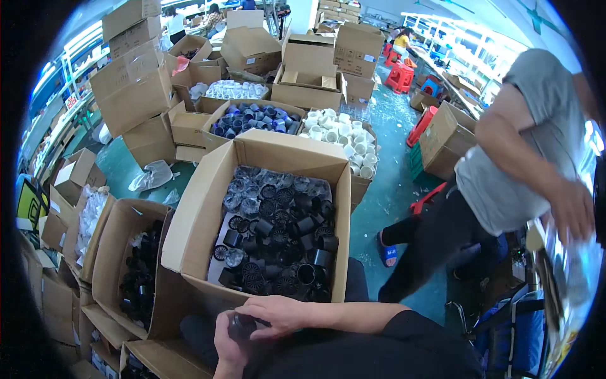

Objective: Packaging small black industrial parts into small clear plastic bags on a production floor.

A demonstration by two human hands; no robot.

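A dark cylindrical part [242,326] sits between my two hands, close to my body at the near edge of a large open carton [211,183]. My left hand [227,347] is wrapped round it from the left. From the right, my right hand [278,314] closes its fingers on the same part, hiding some of it. Inside the carton lie many loose black plastic parts [278,235], cup-shaped or with finned round ends. Toward its far side, several parts are in clear plastic wrap [243,196].
On the left stands another carton [113,265] of black parts. Beyond are boxes of blue-black pieces [255,119] and white cups [341,134]. A person in a grey shirt [505,183] leans over at the right. Red stools [399,77] stand farther off.
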